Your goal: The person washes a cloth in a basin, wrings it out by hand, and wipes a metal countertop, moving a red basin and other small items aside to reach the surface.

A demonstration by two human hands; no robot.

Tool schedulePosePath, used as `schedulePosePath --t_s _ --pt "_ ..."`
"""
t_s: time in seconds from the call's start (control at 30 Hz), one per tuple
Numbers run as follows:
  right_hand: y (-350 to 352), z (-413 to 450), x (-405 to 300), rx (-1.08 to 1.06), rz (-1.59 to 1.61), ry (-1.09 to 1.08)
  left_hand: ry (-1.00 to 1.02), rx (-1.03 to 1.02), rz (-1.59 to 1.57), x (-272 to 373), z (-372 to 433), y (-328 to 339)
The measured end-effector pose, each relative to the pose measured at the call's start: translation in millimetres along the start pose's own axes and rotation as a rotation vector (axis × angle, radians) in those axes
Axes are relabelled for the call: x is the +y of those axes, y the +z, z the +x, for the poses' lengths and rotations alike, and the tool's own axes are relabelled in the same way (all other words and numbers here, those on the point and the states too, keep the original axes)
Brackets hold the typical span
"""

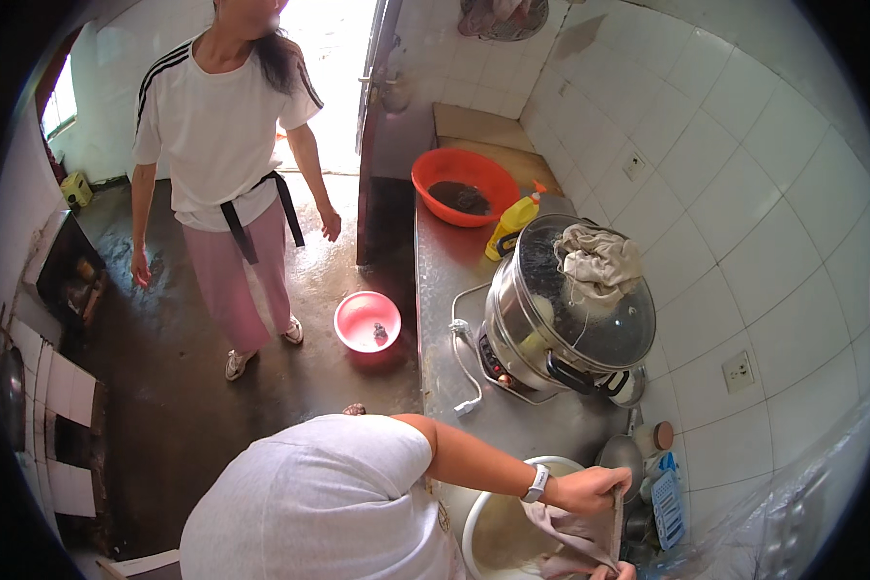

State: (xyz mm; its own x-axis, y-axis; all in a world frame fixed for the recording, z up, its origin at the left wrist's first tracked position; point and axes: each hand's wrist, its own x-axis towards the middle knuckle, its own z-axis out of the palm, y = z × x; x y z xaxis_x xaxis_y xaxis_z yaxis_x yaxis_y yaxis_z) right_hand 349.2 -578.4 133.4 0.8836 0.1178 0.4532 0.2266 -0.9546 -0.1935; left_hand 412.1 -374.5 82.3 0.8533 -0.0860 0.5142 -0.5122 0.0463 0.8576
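Observation:
My left hand (593, 489), with a light band on its wrist, grips the upper edge of a damp greyish-pink cloth (576, 533). At the bottom edge my right hand (616, 571), partly cut off, pinches the same cloth lower down. The cloth hangs over a white basin (471, 525) of cloudy water on the metal counter (442, 261). Farther along the counter stands a steel steamer pot (515, 326) on an electric cooker; a crumpled beige cloth (600, 262) lies on its glass lid (551, 319).
A red basin (464, 159) with dark contents and a yellow pump bottle (515, 221) stand beyond the pot. A white cable (464, 362) lies beside the cooker. A pink basin (366, 308) is on the floor. Another person (225, 152) stands near the open doorway.

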Motion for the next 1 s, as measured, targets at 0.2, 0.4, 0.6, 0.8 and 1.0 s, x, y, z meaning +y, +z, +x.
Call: schedulePosePath --t_s 0.2,0.4,0.6,0.8,1.0 --pt "48 -9 15 -0.121 -0.068 -0.314 -0.086 0.067 0.107 -58 -18 2" --pt "281 -122 97 -0.560 0.139 -0.281 -0.978 -0.203 0.212 -108 -76 32" --pt "254 -120 94 -0.887 0.437 -0.004 -0.349 -0.816 0.539 -121 -122 35" --pt "121 -66 24 -0.674 1.313 0.413 -1.105 -0.378 -0.602 -183 -130 67" --pt "87 -71 9 -0.519 1.384 0.354 -1.375 -0.329 -1.019 -203 -120 94"
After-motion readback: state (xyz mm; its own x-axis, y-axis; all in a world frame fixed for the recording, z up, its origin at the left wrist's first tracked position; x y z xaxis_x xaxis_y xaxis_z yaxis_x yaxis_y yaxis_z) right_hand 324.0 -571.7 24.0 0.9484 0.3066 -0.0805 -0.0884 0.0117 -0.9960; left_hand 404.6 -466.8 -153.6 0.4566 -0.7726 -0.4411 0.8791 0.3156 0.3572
